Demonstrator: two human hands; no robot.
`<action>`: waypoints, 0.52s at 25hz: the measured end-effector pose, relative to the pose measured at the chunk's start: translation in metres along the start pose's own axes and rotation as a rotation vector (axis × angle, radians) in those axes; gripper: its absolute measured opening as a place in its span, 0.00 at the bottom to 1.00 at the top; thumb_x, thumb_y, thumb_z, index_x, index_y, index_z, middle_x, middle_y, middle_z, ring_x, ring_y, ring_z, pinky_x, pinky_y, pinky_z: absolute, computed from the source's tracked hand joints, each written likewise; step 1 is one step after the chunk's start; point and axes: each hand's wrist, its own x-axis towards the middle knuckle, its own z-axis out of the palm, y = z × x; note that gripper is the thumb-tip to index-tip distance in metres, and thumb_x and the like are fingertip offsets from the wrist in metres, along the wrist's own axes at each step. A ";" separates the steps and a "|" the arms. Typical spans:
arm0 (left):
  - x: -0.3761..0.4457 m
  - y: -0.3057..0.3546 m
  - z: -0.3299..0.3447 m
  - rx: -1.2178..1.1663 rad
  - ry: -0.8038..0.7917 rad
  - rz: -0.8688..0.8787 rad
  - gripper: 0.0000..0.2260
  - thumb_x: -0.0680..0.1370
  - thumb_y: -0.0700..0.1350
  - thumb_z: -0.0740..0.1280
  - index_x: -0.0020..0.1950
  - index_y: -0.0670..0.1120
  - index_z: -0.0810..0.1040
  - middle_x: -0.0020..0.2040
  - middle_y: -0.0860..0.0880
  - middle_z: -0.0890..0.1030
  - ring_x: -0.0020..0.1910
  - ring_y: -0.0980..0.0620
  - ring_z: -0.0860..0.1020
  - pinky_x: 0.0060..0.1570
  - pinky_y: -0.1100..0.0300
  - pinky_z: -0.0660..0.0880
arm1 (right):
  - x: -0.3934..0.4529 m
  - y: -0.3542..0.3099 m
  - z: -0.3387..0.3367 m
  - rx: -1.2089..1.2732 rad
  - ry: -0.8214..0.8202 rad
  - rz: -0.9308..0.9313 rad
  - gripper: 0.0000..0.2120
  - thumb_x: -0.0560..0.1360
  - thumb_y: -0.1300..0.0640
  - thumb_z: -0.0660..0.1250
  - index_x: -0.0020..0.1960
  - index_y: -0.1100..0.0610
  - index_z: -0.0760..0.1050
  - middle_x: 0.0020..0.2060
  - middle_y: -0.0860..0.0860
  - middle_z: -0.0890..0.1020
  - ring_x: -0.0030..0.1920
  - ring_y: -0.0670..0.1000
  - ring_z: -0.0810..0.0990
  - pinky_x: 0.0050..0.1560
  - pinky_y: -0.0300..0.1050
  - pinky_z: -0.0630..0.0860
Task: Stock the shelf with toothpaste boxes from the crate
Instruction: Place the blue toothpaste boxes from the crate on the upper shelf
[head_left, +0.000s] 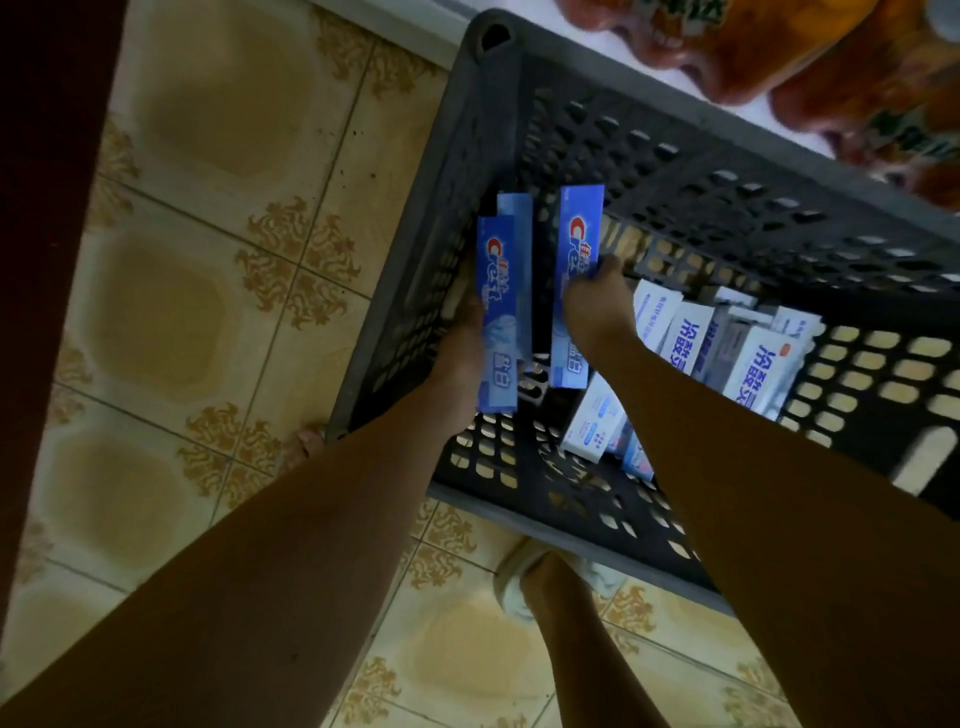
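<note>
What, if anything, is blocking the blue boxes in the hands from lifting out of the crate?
Nothing visible: the left hand and right hand hold blue Crest boxes inside the open-topped crate, nothing above them.

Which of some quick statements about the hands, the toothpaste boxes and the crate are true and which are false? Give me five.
1. The left hand holds blue Crest boxes. True.
2. The right hand is empty. False: it grips a blue Crest box.
3. The crate is red. False: it is dark grey.
4. White toothpaste boxes lie in the crate. True.
5. The crate stands on carpet. False: it stands on a patterned tile floor.
</note>
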 end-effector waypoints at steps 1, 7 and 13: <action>-0.003 0.002 0.000 0.005 0.006 0.036 0.23 0.81 0.62 0.55 0.62 0.46 0.75 0.51 0.43 0.80 0.40 0.49 0.79 0.42 0.55 0.76 | -0.004 -0.003 -0.005 0.078 -0.030 0.018 0.06 0.80 0.62 0.56 0.55 0.58 0.69 0.44 0.53 0.77 0.41 0.53 0.77 0.39 0.45 0.72; -0.026 0.006 0.002 0.204 0.099 0.111 0.24 0.80 0.64 0.55 0.62 0.48 0.77 0.54 0.44 0.83 0.46 0.46 0.81 0.49 0.51 0.77 | -0.030 -0.010 -0.035 0.395 -0.220 0.361 0.09 0.77 0.61 0.57 0.48 0.63 0.75 0.41 0.60 0.81 0.41 0.59 0.81 0.38 0.44 0.74; -0.052 0.013 0.008 0.271 -0.005 0.186 0.22 0.80 0.63 0.57 0.64 0.50 0.76 0.53 0.47 0.83 0.48 0.48 0.83 0.43 0.56 0.77 | -0.062 -0.009 -0.053 0.556 -0.265 0.321 0.12 0.75 0.68 0.54 0.37 0.57 0.68 0.21 0.49 0.75 0.25 0.48 0.76 0.32 0.41 0.72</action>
